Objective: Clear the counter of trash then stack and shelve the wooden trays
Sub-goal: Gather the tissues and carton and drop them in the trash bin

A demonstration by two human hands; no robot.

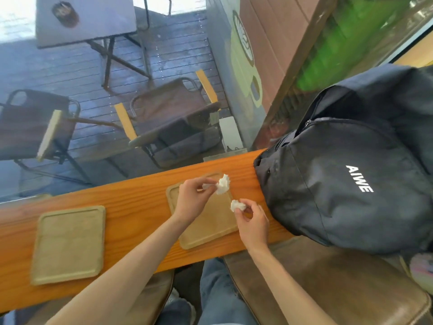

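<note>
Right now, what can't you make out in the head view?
- Right tray: its middle hidden by left hand and right hand.
- Counter: right end covered by the black backpack.
- Left tray: motion blur hides any small scraps.
- No shelf visible.

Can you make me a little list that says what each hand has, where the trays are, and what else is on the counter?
left hand: pinches a crumpled white tissue above the right tray
right hand: pinches a smaller tissue ball over that tray's right edge
right tray: flat on the counter, under both hands
left tray: flat on the counter, apart from the other, nothing on it
trays stacked: not yet
backpack: black, on the counter's right end
</note>
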